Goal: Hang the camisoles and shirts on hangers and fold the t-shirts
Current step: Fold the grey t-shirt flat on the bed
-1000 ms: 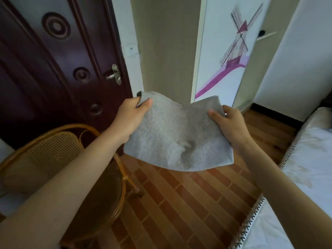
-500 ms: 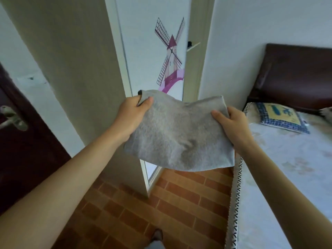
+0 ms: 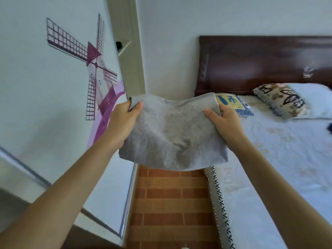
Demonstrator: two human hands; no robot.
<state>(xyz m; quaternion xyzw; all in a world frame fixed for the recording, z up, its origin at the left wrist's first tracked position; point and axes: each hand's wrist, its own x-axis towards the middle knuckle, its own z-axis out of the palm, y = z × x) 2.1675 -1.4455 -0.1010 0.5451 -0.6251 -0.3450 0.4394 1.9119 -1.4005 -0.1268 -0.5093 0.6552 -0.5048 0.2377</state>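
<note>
Above the brick floor (image 3: 172,198) left of the bed (image 3: 280,159), left hand (image 3: 124,123) and right hand (image 3: 226,123) each pinch a far corner of the folded grey t-shirt (image 3: 172,133), apparently keeping the folds intact for carrying.

Bed (image 3: 287,159) w/ pale floral sheet on right side of view. Dark wood headboard (image 3: 265,63) at bed's far end. Small blue-yellow cushion (image 3: 235,105) by headboard's left end; patterned pillow (image 3: 280,99) next to it, then a white pillow (image 3: 314,99). Brick-pattern floor (image 3: 172,203) along bed's left edge. Wardrobe door w/ purple windmill decal (image 3: 95,69) beyond floor strip.
</note>
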